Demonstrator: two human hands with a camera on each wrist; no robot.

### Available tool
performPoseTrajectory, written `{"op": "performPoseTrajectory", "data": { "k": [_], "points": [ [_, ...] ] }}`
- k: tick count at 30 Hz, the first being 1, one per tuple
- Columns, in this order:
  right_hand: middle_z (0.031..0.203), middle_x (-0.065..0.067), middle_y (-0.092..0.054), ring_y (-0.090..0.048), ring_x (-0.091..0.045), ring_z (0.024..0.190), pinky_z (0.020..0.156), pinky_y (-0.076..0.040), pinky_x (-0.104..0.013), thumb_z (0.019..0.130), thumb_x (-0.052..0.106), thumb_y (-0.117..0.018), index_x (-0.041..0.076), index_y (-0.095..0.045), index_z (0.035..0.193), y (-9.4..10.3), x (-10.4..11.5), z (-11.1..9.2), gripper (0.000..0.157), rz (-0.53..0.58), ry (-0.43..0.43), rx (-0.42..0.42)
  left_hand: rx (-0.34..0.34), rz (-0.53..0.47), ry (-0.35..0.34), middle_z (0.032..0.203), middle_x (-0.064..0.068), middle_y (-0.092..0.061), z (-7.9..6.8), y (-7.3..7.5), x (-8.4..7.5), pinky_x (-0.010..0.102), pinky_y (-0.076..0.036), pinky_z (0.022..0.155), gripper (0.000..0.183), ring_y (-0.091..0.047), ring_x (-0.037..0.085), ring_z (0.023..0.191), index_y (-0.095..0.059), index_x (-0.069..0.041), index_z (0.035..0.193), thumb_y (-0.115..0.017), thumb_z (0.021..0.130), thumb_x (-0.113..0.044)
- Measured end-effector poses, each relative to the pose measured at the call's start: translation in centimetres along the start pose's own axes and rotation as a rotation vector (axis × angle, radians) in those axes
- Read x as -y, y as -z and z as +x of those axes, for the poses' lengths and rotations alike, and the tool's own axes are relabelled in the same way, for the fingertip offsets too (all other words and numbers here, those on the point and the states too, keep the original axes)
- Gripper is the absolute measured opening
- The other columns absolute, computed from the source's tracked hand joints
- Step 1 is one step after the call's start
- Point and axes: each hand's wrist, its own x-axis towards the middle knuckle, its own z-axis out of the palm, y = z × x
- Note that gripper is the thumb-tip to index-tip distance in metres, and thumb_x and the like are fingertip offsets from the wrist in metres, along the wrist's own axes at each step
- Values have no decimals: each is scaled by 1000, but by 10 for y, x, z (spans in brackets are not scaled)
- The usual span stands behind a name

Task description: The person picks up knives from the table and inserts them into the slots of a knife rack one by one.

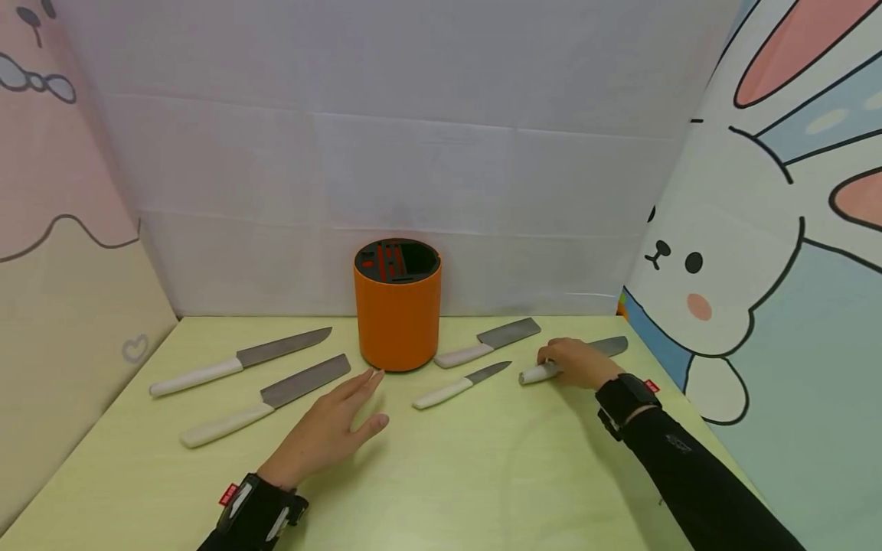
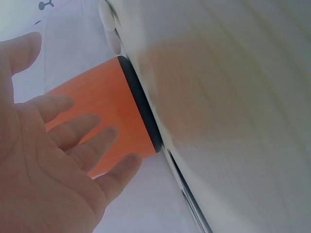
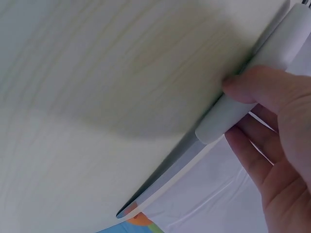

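My right hand (image 1: 577, 363) grips a knife by its white handle (image 1: 534, 374) at the table's right side. Its grey blade (image 1: 610, 346) points to the far right. In the right wrist view thumb and fingers lie on either side of the handle (image 3: 216, 119), with the blade (image 3: 170, 167) close to the tabletop. My left hand (image 1: 329, 430) hovers with fingers extended just in front of an orange round knife block (image 1: 397, 325), whose dark top has red slots. The left wrist view shows the spread palm (image 2: 48, 165) before the block (image 2: 104, 109).
Left of the block lie a long knife (image 1: 241, 361) and a cleaver (image 1: 269, 402). On its right lie a smaller cleaver (image 1: 485, 343) and a paring knife (image 1: 463, 385). Behind stands a white wall (image 1: 413, 168); printed panels (image 1: 779, 344) flank the pale table (image 1: 441, 482).
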Motion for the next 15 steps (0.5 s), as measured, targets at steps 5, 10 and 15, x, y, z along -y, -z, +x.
{"op": "performPoseTrajectory", "data": {
  "k": [5, 10, 15],
  "points": [
    [97, -5, -61, -58, -24, 89, 78, -52, -40, 72, -2, -80, 12, -67, 104, 2, 3, -4, 37, 6, 8, -13, -1, -8, -6, 151, 7, -31, 0, 0, 0, 53, -37, 101, 67, -35, 28, 132, -26, -24, 150, -54, 95, -51],
    [96, -4, -60, -59, -21, 88, 76, -53, -37, 72, -2, -80, 11, -66, 104, 5, 9, -5, 38, 7, 54, -54, 3, -11, 2, 151, 6, -31, 1, -1, 2, 53, -37, 102, 67, -34, 27, 133, -26, -25, 150, -52, 96, -52],
    [100, -5, -60, -59, -22, 92, 77, -53, -36, 74, -4, -77, 10, -64, 110, 11, 15, -4, 41, 17, 73, -74, 15, -14, 11, 152, 3, -28, 1, -2, 3, 52, -36, 103, 67, -32, 25, 134, -24, -26, 151, -51, 96, -52]
  ]
}}
